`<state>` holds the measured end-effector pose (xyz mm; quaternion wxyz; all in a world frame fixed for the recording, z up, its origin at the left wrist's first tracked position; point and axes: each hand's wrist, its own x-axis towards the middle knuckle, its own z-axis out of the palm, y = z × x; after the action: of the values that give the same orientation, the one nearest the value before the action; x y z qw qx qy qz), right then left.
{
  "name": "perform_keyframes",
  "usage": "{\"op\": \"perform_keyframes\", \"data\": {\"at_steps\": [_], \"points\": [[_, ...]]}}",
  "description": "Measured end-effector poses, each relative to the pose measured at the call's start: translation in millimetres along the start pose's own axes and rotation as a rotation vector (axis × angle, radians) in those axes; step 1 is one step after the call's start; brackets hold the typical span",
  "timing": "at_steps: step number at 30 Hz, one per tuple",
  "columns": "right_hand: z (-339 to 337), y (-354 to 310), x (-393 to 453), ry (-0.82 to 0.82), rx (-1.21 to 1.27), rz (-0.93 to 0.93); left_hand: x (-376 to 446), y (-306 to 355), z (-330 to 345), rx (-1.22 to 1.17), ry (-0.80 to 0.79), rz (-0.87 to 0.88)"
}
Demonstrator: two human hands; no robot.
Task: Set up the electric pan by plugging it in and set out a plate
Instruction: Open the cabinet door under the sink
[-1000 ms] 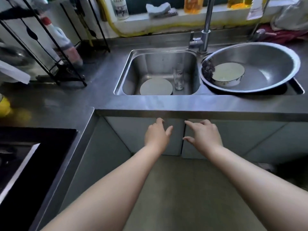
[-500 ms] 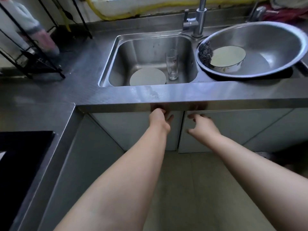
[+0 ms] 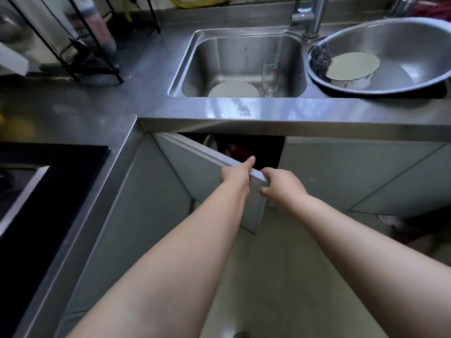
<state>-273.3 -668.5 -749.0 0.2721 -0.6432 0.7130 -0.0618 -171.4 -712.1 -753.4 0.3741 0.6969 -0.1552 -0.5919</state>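
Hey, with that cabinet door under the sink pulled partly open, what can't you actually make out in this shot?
- Cabinet interior, head view: too dark; only a reddish shape shows, no pan or plate identifiable.
- Left hand fingers: hidden behind the cabinet door edge.
- Faucet: top cut off by the frame edge.
- Glass label: too small to read.
- Bottle behind the rack: blurred.

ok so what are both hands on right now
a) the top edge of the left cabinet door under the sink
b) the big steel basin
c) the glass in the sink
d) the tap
a: the left hand and right hand both grip the top edge of the cabinet door, which stands swung partly open below the sink.
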Motion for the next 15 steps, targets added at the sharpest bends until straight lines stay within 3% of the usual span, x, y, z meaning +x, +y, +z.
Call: {"op": "perform_keyframes", "data": {"at_steps": [5, 8, 12, 15], "points": [[34.1, -28.6, -46.7, -0.104, -0.043, -0.148, -27.3, -21.1, -55.5, 0.471, 0.244, 0.150], [54.5, -51.0, -65.2, -0.149, -0.046, -0.213, -32.7, -24.2, -85.2, 0.757, 0.282, 0.225], [81.2, -81.6, -77.1, -0.332, -0.080, -0.414, -35.4, -20.5, -131.2, 1.076, 0.375, 0.260], [101.8, -95.0, -81.6, -0.435, -0.025, -0.466, -40.4, -23.2, -166.2, 1.324, 0.425, 0.327]]}}
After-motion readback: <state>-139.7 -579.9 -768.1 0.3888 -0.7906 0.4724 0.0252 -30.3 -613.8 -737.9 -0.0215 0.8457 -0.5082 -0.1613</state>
